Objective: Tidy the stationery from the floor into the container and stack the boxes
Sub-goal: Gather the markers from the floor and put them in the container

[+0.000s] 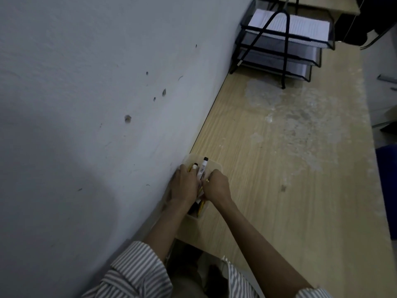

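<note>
Two hands work inside one clear plastic container (211, 163), which sits on the desk (279, 168) tight against the wall (86, 104). My left hand (184, 186) is on the wall side of the container, fingers curled down among the pens; I judge it is gripping a bunch of them, though the fingertips are hidden. My right hand (217, 187) is on the side of the container away from the wall, closed into a loose fist over the same bunch, with something small and yellow showing at its knuckles.

Rising from the container between the hands I count two markers: a white one with a black cap (202, 167) and a shorter one with a dark cap (195, 166) beside it. At the near end of the container there are yellow pencils (200, 208); their number I cannot tell.

Handling, as I judge it: the pens are light, stiff and smooth, so they roll and slip easily; best gathered around their middles as a bundle. The container looks thin and light and would slide under a push, so I would take it by both long walls.

Far beyond the container, along the same wall, stands one black mesh paper tray (283, 39) with three tiers. I see no boxes for stacking.
</note>
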